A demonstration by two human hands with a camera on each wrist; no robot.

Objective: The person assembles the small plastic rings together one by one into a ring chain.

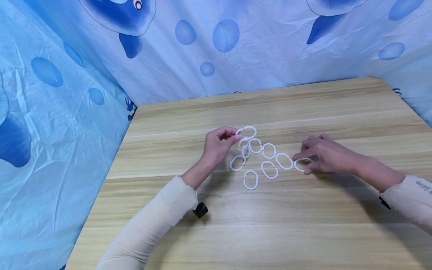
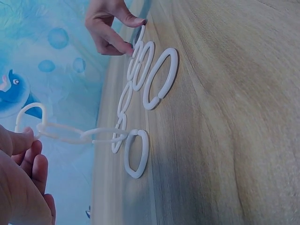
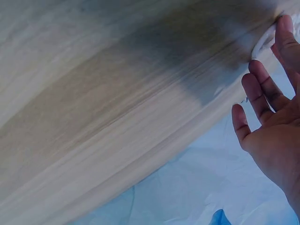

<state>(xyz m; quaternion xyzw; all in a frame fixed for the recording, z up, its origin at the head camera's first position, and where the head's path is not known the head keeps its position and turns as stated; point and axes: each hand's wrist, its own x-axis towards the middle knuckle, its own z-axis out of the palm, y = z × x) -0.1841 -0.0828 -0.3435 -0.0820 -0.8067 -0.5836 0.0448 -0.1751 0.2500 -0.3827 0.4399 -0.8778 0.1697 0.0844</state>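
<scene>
My left hand [image 1: 216, 145] pinches a white oval plastic chain link [image 1: 251, 127] between thumb and fingers, above the table. From it several joined links [image 2: 65, 134] slope down to a link [image 2: 146, 152] at the table. My right hand [image 1: 322, 154] has its thumb and forefinger on the rightmost white link [image 1: 295, 167], pinching it near the tabletop. Between the hands a row of white links [image 1: 276, 160] lies on the wood; whether each one is hooked to its neighbour I cannot tell. In the right wrist view the fingers hide most of the right-hand link [image 3: 262, 41].
Two separate white links, a nearer one [image 1: 244, 181] and another [image 1: 272, 178], lie on the wood-grain table [image 1: 256, 232] in front of the row. Behind and left of the table hangs a blue sea-patterned curtain [image 1: 162, 71]. The table's far edge runs beyond the hands.
</scene>
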